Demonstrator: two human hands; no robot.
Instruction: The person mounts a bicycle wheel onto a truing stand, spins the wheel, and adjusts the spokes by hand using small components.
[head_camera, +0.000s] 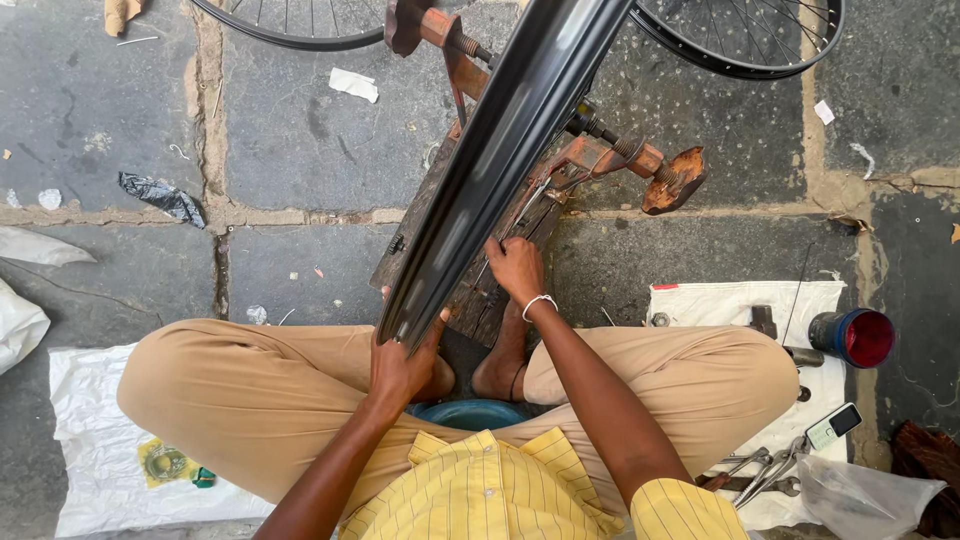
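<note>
The black wheel rim (500, 160) is standing in the rusty stand (600, 160), its long line running up and away from the left hand (400, 365) clasping its near end, while the right hand (515, 268) is pinching a spoke (520, 212) just beside it.

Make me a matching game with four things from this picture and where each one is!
Things:
1. black wheel rim
2. red-topped can
3. yellow striped shirt
4. crumpled black scrap

Places:
A. on the stone floor at far left
B. on the person, at the bottom edge
C. on the white cloth at right
D. gripped at its near end by the left hand, with the right hand beside it

Pairs: 1-D, 2-C, 3-B, 4-A
</note>
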